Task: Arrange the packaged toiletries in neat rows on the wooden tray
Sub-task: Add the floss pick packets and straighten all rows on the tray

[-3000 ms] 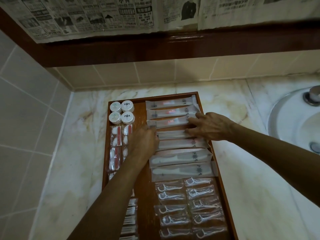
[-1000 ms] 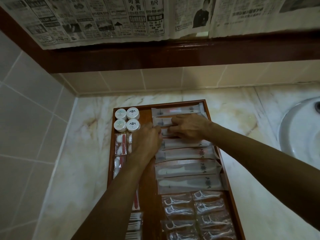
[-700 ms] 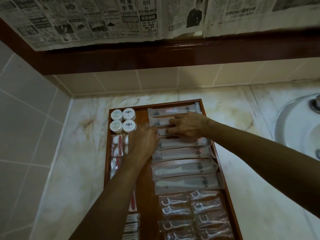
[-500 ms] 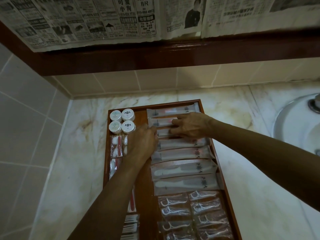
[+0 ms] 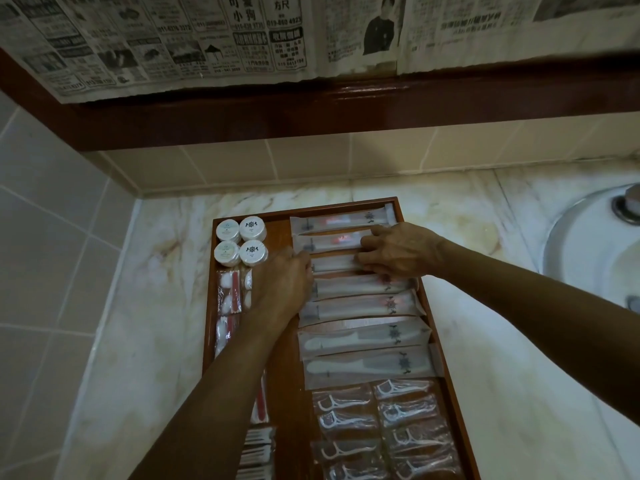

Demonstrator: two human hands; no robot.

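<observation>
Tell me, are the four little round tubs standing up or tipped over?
Standing up. The four round tubs sit in the tray's far left corner, their flat printed lids facing up.

- You have a marble counter [image 5: 156, 323] with cream and tan veining, running to the back wall.
- On your right, a white sink [image 5: 588, 251] is set into it; a metal fitting [image 5: 628, 206] stands at its rim.
- Beige wall tiles [image 5: 311, 161] line the back; grey tiles [image 5: 45, 237] the left.
- A dark wooden ledge [image 5: 346, 105] runs above, with newspaper sheets [image 5: 207, 39] hanging over it.
</observation>
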